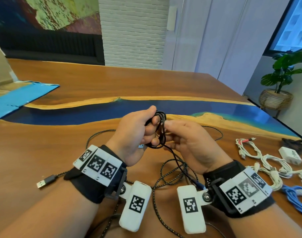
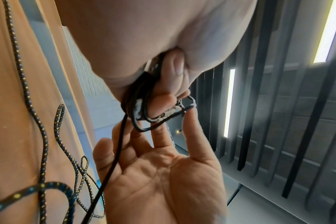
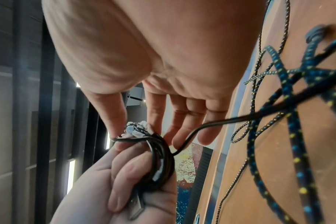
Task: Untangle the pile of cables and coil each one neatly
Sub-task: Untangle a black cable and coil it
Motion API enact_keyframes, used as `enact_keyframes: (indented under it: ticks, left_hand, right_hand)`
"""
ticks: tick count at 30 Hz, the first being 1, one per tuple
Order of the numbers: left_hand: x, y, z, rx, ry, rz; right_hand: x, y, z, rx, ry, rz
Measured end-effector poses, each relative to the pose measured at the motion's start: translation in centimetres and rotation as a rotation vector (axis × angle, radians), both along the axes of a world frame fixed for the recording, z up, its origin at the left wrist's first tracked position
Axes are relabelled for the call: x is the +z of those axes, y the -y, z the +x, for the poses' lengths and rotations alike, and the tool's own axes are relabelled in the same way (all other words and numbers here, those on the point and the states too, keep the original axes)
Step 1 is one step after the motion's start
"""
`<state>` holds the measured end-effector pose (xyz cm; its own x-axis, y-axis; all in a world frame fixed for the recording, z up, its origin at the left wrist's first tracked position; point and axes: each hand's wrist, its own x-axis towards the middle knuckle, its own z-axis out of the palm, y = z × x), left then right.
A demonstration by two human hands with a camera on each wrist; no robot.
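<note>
left hand (image 1: pixel 134 133) clenched round coiled black cable (image 1: pixel 161 117) — right hand (image 1: pixel 189 141) pinched its loop, above wooden table (image 1: pixel 95 83)
</note>
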<state>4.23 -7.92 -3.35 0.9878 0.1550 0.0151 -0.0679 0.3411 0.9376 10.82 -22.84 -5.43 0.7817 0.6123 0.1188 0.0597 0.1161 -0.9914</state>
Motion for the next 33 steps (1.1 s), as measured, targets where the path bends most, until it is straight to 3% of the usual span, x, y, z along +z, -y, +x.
enact_keyframes:
  ticks: [7, 11, 15, 28, 33]
  left_hand:
    - [-0.3, 0.0, 0.3, 0.065, 0.051, 0.156]
    - [-0.6, 0.4, 0.4, 0.027, 0.051, 0.186]
    - [-0.7, 0.9, 0.3, -0.027, 0.050, 0.232]
    - [-0.4, -0.1, 0.2, -0.075, 0.044, 0.041]
    - [-0.4, 0.1, 0.0, -0.108, 0.071, 0.041]
  right_hand:
    - [0.1, 0.0, -0.2, 0.043, 0.087, 0.017]
    - [-0.3, -0.4, 0.2, -0.066, 0.166, -0.018]
    - [0.0, -0.4, 0.2, -0.061, 0.168, -0.027]
    - [-0.3, -1.2, -0.4, -0.099, 0.136, 0.075]
    - [-0.3, -1.1, -0.3, 0.013, 0.052, 0.177]
